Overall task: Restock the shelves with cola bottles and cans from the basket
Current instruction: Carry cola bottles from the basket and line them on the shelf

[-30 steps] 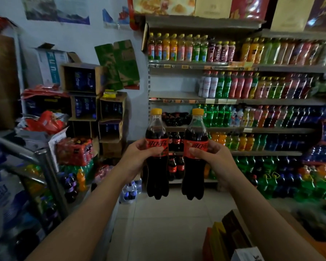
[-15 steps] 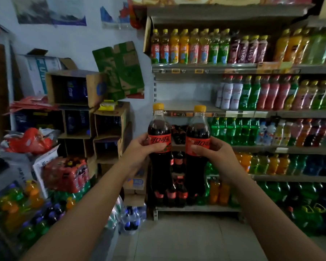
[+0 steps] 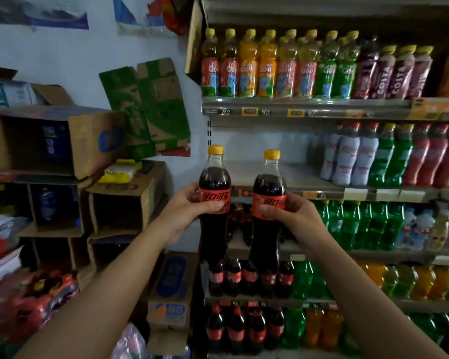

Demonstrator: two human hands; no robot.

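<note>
I hold two upright cola bottles with yellow caps and red labels in front of the drinks shelves. My left hand grips the left cola bottle around its label. My right hand grips the right cola bottle the same way. Both bottles hang level with a shelf board that is bare at its left end. Below them, small cola bottles fill the left of the lower shelves, and more stand on the shelf under that. The basket is not in view.
Juice bottles line the top shelf; white, green and red bottles fill the right of the bare shelf. Green soda bottles stand to the right of my hands. Stacked cardboard boxes and shrink-wrapped packs crowd the left.
I have come closer to the shelves, which now fill more of the view. Both bottles have risen from the lower cola shelves to the level of the bare shelf. My grip is unchanged.
</note>
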